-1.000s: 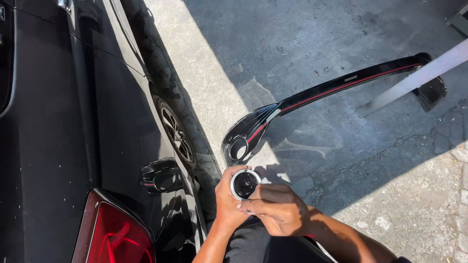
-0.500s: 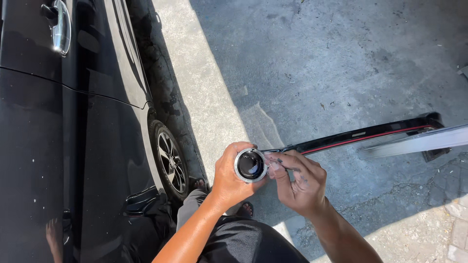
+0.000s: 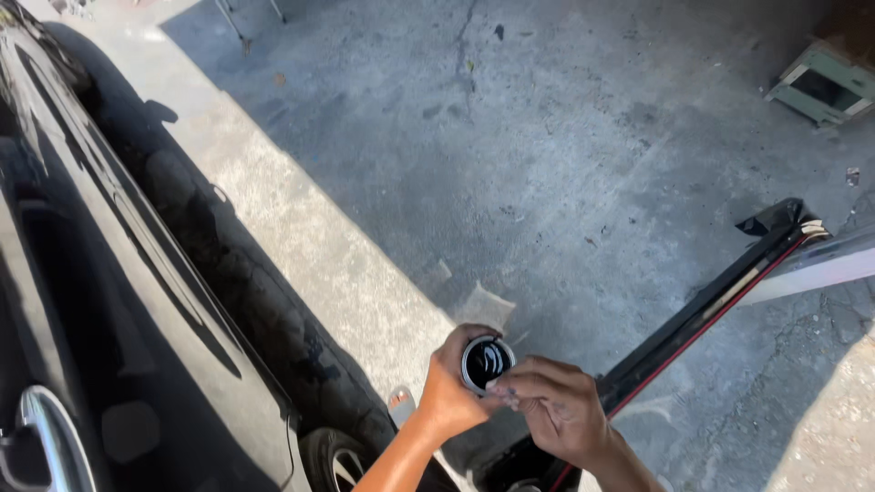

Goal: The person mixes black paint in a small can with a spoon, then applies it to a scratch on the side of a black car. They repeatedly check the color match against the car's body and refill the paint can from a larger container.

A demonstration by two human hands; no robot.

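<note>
My left hand (image 3: 448, 394) grips a small round black cap with a chrome rim (image 3: 486, 363), its glossy face turned up. My right hand (image 3: 554, 406) is just right of it, fingertips pinching the cap's near edge. Both hands hover above the concrete, close to the side of a black car (image 3: 100, 319). A long black trim strip with a red line (image 3: 706, 310) lies on the ground behind my right hand, running up to the right.
The car's rear wheel (image 3: 333, 460) and a chrome door handle (image 3: 50, 437) show at the bottom left. A pale bar (image 3: 811, 269) crosses the strip's far end. A green box-like object (image 3: 820, 87) sits top right. Sunlit and shaded concrete (image 3: 510, 137) spreads ahead.
The view has swung forward along the car, so the tail light dropped out and more floor shows. My hands still hold the cap, the right fingers shifted onto its near edge.
</note>
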